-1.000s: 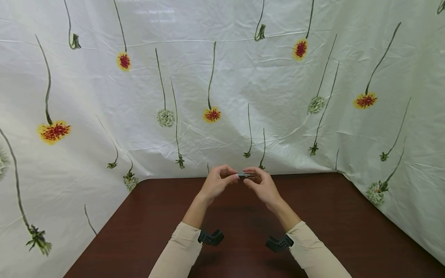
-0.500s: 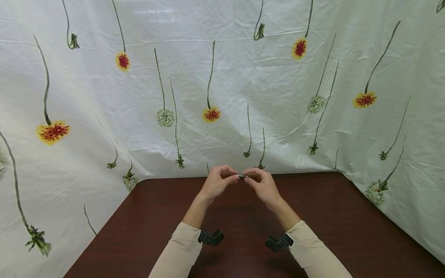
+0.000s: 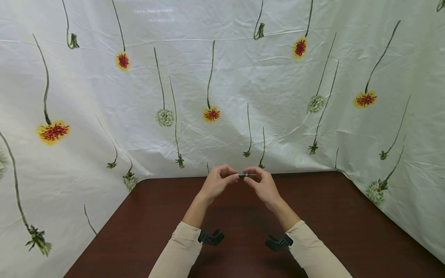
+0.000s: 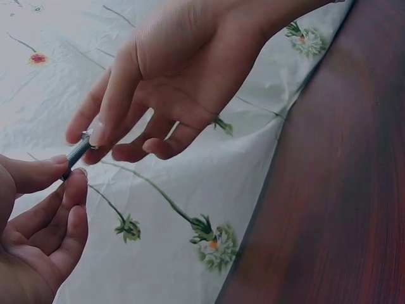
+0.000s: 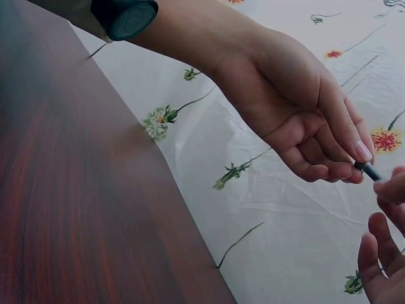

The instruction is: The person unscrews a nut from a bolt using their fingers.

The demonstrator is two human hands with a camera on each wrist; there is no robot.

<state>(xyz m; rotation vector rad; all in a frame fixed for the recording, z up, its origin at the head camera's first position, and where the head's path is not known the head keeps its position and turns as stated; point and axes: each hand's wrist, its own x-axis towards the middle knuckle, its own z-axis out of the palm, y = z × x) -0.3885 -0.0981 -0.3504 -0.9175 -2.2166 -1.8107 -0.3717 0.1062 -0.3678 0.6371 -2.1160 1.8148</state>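
Observation:
My left hand (image 3: pixel 214 183) pinches one end of a small grey threaded bolt (image 4: pixel 77 152) between thumb and fingertips, above the far part of the table. The bolt lies roughly level across the gap between the hands in the head view. At its other end sits a small shiny nut (image 4: pixel 88 135), with the thumb and index finger of my right hand (image 3: pixel 265 186) around it. The right hand's other fingers curl loosely below in the left wrist view. In the right wrist view the left thumb and fingers cover the bolt's near end, and the right fingertips (image 5: pixel 387 185) overlap its far end.
Below the hands spreads a dark red-brown wooden table (image 3: pixel 236 227). A white cloth (image 3: pixel 278 85) printed with flowers hangs behind it and along both sides. Each wrist, in light sleeves, wears a black band with a camera mount (image 3: pixel 211 237).
The right thumb and index finger closed over the nut half a second ago and now stand slightly wider, showing more of it. The left hand and bolt hold nearly the same place.

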